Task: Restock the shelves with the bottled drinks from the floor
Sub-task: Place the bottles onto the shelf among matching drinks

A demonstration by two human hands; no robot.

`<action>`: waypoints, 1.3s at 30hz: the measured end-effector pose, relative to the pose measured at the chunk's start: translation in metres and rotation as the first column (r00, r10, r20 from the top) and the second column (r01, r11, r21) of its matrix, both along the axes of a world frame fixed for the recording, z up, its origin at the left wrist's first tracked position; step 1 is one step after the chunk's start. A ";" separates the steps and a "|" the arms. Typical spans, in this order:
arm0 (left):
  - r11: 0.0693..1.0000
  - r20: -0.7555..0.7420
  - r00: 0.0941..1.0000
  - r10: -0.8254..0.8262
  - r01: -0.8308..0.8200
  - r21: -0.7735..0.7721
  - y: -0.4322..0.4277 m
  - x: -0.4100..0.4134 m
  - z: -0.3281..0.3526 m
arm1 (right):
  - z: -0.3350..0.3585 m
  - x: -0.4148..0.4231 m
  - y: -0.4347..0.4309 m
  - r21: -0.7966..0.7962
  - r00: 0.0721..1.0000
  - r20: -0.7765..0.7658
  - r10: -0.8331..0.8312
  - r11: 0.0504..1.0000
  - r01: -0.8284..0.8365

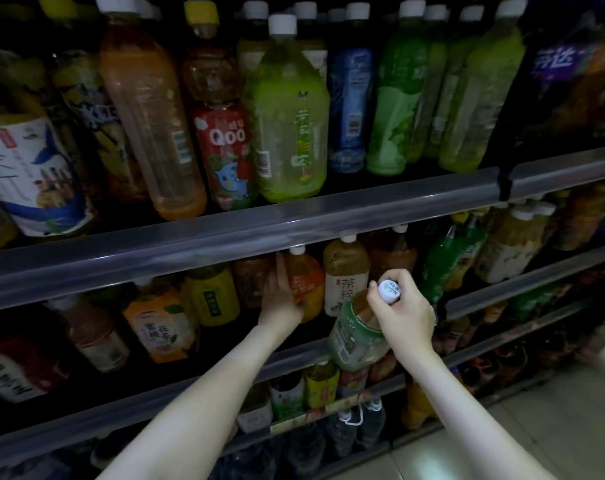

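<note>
My right hand (403, 311) grips the white cap and neck of a green-labelled tea bottle (354, 336), which hangs tilted in front of the middle shelf's edge. My left hand (280, 299) reaches into the middle shelf and rests flat against the side of an orange-labelled bottle (306, 284) with a white cap. Right of it stands a brown tea bottle with a white label (346, 275). Whether my left fingers wrap around the orange bottle is hidden.
The top shelf holds several tall bottles, among them a red Qoo bottle (224, 147) and green tea bottles (290, 123). A clear shelf rail (224, 233) runs across. Lower shelves hold more bottles (321, 386). Tiled floor (536, 410) lies at the lower right.
</note>
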State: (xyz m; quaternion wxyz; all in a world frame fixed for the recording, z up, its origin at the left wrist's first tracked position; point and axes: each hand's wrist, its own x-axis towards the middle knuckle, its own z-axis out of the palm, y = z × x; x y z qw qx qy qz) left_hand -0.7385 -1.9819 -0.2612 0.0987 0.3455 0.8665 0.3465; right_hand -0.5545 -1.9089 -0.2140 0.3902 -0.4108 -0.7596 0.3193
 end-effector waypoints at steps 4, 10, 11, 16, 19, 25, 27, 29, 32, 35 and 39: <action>0.990 -0.080 0.993 0.093 -0.101 -0.102 0.011 -0.004 0.005 | 0.001 0.004 0.009 -0.004 1.000 0.002 -0.002 1.000 0.002; 0.990 -0.007 0.990 0.142 -0.142 0.000 0.012 0.000 0.004 | -0.001 0.008 0.015 -0.039 1.000 0.008 -0.008 0.999 0.008; 0.991 0.021 0.992 0.128 -0.128 0.043 0.009 0.004 0.000 | -0.002 0.009 0.016 -0.045 1.000 0.014 -0.013 0.999 0.014; 0.993 -0.073 0.996 0.059 -0.051 0.106 -0.004 0.021 -0.017 | -0.008 0.009 0.016 -0.052 0.999 0.031 -0.026 0.998 0.028; 0.998 -0.185 0.982 0.032 -0.023 0.054 -0.006 0.025 -0.017 | -0.010 0.009 0.015 -0.053 0.999 0.023 -0.027 0.998 0.028; 0.998 -0.207 0.976 -0.060 0.059 -0.011 -0.032 0.035 -0.012 | -0.012 0.007 0.009 -0.046 0.992 -0.107 -0.059 0.997 0.054; 0.999 -0.158 0.986 -0.049 0.051 0.004 -0.045 0.035 -0.010 | -0.008 0.004 0.008 -0.025 0.987 -0.153 -0.058 0.998 0.055; 0.999 -0.118 0.993 -0.012 0.016 0.030 -0.057 0.031 -0.006 | -0.006 -0.001 0.007 0.007 0.984 -0.173 -0.051 0.999 0.053; 0.993 -0.071 0.995 0.068 -0.060 0.100 -0.078 0.023 0.004 | -0.005 -0.014 0.006 0.016 0.982 -0.185 -0.025 0.999 0.028; 0.986 -0.092 0.990 0.107 -0.094 0.140 -0.102 0.015 0.014 | -0.006 -0.032 0.004 0.008 0.981 -0.193 0.009 1.000 -0.008; 0.976 -0.164 0.975 0.151 -0.121 0.180 -0.132 0.008 0.028 | -0.010 -0.061 -0.003 0.050 0.991 -0.116 0.062 0.997 -0.057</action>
